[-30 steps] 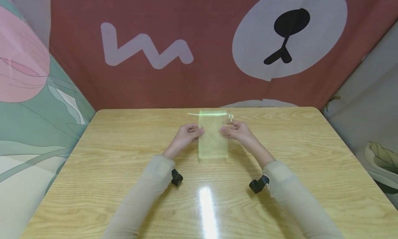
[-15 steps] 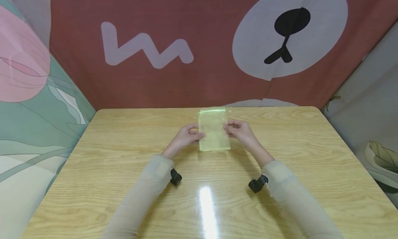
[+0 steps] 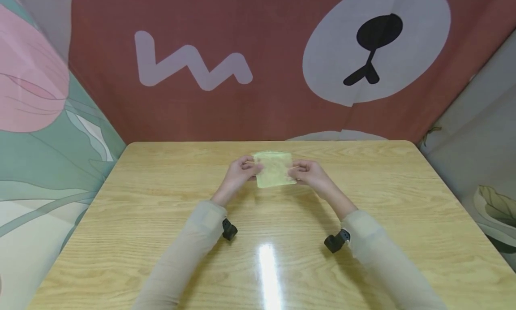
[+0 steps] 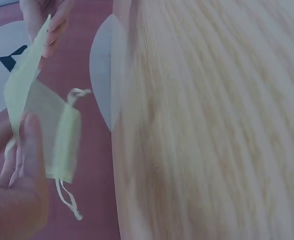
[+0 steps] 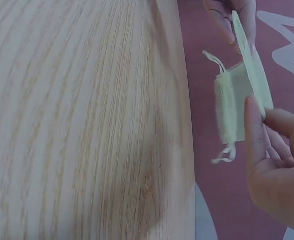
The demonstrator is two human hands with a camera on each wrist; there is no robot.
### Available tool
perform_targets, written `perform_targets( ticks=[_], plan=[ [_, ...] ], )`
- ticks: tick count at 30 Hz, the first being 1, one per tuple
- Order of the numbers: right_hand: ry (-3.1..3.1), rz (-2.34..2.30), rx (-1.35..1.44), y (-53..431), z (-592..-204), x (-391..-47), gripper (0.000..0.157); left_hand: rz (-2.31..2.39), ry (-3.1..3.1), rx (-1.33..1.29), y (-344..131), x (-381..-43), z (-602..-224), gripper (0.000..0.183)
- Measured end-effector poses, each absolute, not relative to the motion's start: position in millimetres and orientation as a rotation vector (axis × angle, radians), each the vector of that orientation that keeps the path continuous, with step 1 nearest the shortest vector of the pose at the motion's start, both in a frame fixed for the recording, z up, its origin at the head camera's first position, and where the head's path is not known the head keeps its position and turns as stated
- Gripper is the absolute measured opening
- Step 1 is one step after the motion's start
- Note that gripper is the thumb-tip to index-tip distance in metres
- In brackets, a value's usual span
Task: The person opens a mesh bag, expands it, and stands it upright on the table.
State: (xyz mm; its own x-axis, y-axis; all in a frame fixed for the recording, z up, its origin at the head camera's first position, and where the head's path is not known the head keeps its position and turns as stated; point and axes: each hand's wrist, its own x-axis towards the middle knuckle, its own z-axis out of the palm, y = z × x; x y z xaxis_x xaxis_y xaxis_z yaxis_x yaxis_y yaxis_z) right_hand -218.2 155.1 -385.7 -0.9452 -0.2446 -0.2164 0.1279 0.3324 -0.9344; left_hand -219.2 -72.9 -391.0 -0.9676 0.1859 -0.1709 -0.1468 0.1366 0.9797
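Note:
A pale yellow sheer drawstring pouch (image 3: 275,169) is held up between both hands above the far middle of the table. My left hand (image 3: 240,169) pinches its left edge between thumb and fingers. On the opposite edge, my right hand (image 3: 310,173) pinches it the same way. The pouch is bent over at the fingers. Its drawstring end (image 4: 67,140) hangs down on the far side in the left wrist view, with a cord loop at each side. From the right wrist, the upper panel of the pouch (image 5: 249,60) appears nearly edge-on.
The wooden table (image 3: 141,238) reaches back to a reddish-brown cloth backdrop (image 3: 274,108) with a cartoon print. Patterned cloth also hangs at the left and right sides. A bright light reflection lies on the near tabletop.
The pouch has gone from hanging full length with its drawstring end at the top to folded over, its drawstring end now down behind. Both hands keep nearly the same place.

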Motion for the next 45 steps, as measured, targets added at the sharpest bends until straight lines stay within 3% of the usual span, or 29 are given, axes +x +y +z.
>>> perform_targets(
  ticks=[6,15,24,30,45],
  plan=[
    [2.289,-1.771,-0.085,156,-389,-217,0.038,1.871,2.031,0.199,-72,-218,-396,0.054],
    [2.227,-1.805,-0.113,151,-387,-218,0.043,1.874,2.172,0.103,-68,-219,-393,0.054],
    [2.211,-1.891,-0.019,150,-385,-218,0.044,1.940,2.204,0.018,-66,-217,-391,0.032],
    [2.217,-1.960,0.030,149,-382,-218,0.044,2.017,2.186,0.004,-67,-216,-389,0.028],
    [2.238,-2.038,0.074,147,-379,-215,0.041,2.090,2.031,0.030,-64,-212,-383,0.049]
  ],
)
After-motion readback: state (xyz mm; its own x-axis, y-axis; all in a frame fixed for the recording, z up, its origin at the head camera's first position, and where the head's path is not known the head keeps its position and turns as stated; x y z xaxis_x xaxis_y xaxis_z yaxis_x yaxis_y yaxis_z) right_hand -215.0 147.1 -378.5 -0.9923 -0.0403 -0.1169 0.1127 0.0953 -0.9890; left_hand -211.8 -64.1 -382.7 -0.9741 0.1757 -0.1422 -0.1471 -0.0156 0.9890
